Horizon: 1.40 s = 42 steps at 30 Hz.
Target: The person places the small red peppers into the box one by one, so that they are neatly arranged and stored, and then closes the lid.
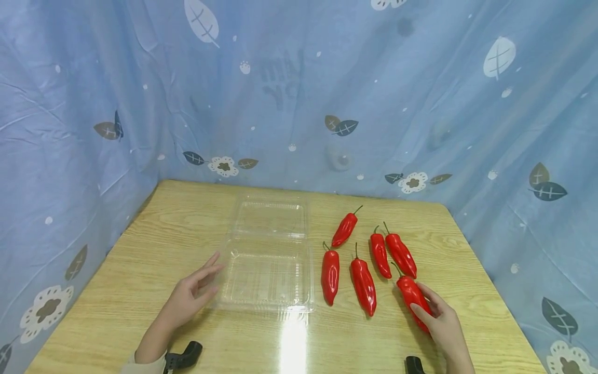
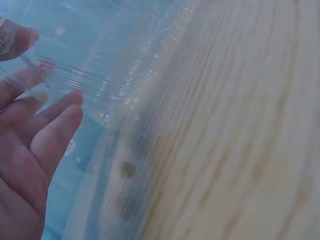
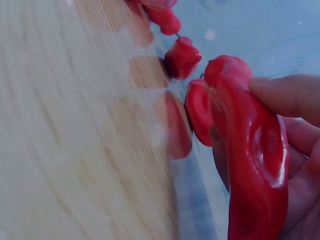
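My right hand (image 1: 439, 317) grips a red chili pepper (image 1: 411, 296) at the right of the table, thumb on one side and fingers on the other. The right wrist view shows this pepper (image 3: 250, 150) large and glossy, with part of the hand hidden behind it. Beside the left edge of a clear plastic box (image 1: 266, 306) is my left hand (image 1: 191, 296), its fingers loosely extended. Up close in the left wrist view, some fingertips (image 2: 75, 97) overlap the transparent wall of the box; whether they touch it I cannot tell. The hinged lid (image 1: 271, 218) lies folded back, away from me.
Several more red peppers lie between the box and my right hand, among them one nearest the box (image 1: 330, 278) and one farthest back (image 1: 344, 229). A blue patterned curtain (image 1: 289, 104) surrounds the wooden table (image 1: 187, 213) at the back and sides.
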### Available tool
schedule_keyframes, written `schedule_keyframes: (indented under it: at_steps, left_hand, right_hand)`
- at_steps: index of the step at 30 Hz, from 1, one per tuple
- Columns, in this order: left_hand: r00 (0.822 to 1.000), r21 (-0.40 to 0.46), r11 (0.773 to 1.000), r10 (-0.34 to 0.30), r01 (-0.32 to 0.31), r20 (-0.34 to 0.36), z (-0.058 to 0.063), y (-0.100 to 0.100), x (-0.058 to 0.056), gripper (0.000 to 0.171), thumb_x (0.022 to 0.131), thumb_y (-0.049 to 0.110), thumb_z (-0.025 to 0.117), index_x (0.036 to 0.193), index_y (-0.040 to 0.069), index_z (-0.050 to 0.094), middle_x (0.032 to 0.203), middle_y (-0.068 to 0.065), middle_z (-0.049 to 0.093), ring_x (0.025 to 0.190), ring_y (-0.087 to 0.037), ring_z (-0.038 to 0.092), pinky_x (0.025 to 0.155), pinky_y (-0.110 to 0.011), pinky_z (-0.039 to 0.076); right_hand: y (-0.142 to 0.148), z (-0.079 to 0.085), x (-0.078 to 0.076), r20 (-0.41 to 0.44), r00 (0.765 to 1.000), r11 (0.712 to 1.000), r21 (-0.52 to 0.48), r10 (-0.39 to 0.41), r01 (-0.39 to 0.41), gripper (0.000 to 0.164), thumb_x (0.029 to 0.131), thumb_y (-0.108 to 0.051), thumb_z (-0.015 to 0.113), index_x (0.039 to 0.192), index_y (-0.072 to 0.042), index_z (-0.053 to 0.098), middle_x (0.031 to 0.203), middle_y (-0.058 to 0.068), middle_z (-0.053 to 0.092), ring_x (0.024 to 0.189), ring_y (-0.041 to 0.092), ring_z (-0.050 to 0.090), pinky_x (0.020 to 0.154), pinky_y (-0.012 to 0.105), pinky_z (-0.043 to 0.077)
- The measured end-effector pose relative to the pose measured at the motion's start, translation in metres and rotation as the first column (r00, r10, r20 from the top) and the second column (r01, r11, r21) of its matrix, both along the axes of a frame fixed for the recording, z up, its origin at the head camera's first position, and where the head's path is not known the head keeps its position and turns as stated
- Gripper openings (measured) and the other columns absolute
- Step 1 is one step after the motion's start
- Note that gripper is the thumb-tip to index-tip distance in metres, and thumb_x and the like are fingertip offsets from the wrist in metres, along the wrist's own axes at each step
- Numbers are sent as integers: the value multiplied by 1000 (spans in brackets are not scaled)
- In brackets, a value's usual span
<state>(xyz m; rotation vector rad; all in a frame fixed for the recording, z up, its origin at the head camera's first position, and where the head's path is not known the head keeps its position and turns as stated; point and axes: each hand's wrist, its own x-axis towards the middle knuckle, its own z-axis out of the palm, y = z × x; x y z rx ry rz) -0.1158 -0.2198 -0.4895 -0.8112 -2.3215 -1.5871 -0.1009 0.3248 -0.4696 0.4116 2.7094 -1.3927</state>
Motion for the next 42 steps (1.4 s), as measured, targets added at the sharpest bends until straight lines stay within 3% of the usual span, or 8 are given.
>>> schedule_keyframes:
  at_steps: [6,12,16,20,27,31,38,42]
  left_hand:
    - [1000,3,1000,10,-10,29,3,1,1,43,89,-8,57,130,-11,47,149,-31,25,130,1,40,102,-10,38]
    - [999,15,1000,1,-2,51,1,0,1,43,89,-9,56,130,-13,45,149,-32,23,131,1,40,102,-11,38]
    - [998,3,1000,8,-8,60,-2,0,0,43,90,-7,57,131,-10,46,151,-30,23,132,-4,40,103,-12,38]
    - [998,4,1000,8,-8,55,-2,0,0,43,90,-6,57,132,-10,46,150,-31,24,132,-7,42,102,-12,39]
    - [999,1,1000,7,-7,51,-2,-1,0,43,90,-7,56,132,-9,46,150,-30,24,132,-11,43,103,-13,39]
    - [999,-11,1000,6,-5,45,-2,-2,0,43,90,-7,57,131,-11,45,151,-28,24,132,-11,43,103,-13,39]
    - [999,-5,1000,15,-14,44,-3,-1,0,44,89,-9,57,131,-12,46,150,-30,25,131,-3,41,103,-10,38]
    - [999,13,1000,12,-12,30,0,0,0,44,87,-12,56,130,-13,46,148,-32,25,130,1,40,102,-10,38]
  right_hand:
    - [-5,4,-1,9,1000,999,-45,-19,20,73,87,-44,65,146,-14,36,147,17,40,91,-22,41,77,1,43]
    - [-11,7,-1,-60,998,998,-65,-4,0,67,89,-34,66,144,-9,39,143,19,43,91,-21,44,77,4,47]
    - [-15,10,-1,-104,995,998,-68,-6,-1,63,89,-31,67,142,-9,42,128,-5,53,92,-18,49,75,8,50]
    - [-20,14,0,-132,991,997,-78,1,-11,62,88,-30,68,141,-9,44,113,-26,50,92,-15,52,74,10,52]
    - [-32,23,-1,-138,989,998,-42,47,-53,60,89,-28,67,141,-10,44,136,19,51,92,-15,50,75,11,52]
    - [-37,25,-1,-148,987,996,-50,69,-77,59,89,-27,67,141,-10,45,134,20,52,93,-13,52,76,12,52]
    - [-45,26,-1,-240,962,986,-76,129,-151,54,88,-19,68,137,-7,50,114,-18,58,95,-8,57,75,14,54]
    - [-51,29,-4,-307,934,968,-114,181,-225,52,88,-14,68,136,-4,50,112,-27,56,98,-8,58,75,15,55]
